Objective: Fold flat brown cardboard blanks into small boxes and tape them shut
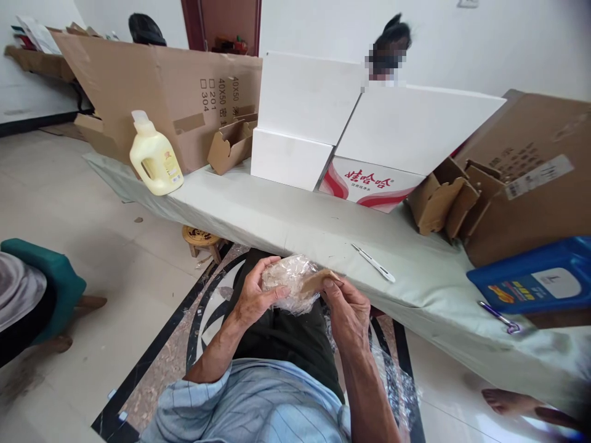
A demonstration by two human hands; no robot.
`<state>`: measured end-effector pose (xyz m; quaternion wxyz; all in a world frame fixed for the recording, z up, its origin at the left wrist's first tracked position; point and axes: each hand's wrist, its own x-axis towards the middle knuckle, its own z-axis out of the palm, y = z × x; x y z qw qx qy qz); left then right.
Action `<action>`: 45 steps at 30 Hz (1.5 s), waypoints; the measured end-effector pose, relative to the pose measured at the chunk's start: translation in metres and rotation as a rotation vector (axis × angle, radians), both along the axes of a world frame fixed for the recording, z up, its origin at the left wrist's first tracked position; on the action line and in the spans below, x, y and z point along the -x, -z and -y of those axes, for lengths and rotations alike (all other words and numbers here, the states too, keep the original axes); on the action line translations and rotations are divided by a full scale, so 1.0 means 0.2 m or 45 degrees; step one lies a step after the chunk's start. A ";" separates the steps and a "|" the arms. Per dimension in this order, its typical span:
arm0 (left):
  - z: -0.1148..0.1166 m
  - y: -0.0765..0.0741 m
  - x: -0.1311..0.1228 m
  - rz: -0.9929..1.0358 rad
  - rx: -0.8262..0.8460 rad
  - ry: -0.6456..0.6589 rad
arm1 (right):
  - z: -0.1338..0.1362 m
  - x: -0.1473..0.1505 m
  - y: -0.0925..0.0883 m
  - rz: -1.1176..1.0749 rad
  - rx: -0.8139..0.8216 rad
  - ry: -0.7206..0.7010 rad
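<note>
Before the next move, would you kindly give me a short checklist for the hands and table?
1. Left hand steadying the plastic-wrapped bundle: ok, gripped at its side.
2. Right hand gripping the brown strip: ok, pinched by thumb and fingers.
3. White-handled craft knife out of both hands: ok, lying on the tablecloth.
4. Pale yellow detergent bottle upright: ok.
5. Bundle contents identified: cannot tell; the wrap obscures them.

Worktop (295, 212), one. On it: yellow bottle (159, 154), one; white carton faces (305, 92), four; slim knife (373, 263), one; blue jug (521, 264), one; purple pen-like tool (495, 314), one. Toward its ends: large brown cartons (124, 86), two. At its near edge: film-wrapped bundle (289, 280), one. Below it: round wooden stool (199, 235), one.
</note>
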<state>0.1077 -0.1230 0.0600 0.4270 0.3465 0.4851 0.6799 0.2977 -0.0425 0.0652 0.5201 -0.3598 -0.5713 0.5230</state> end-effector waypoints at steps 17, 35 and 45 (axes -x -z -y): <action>-0.01 0.07 0.01 0.000 -0.063 -0.271 | 0.03 0.03 -0.07 -0.544 0.366 0.013; -0.02 0.07 -0.05 0.171 -0.125 -0.101 | 0.11 0.08 -0.12 0.116 -0.334 0.062; -0.03 0.04 0.01 0.240 -0.095 -0.301 | 0.09 0.07 -0.08 0.027 -0.196 0.151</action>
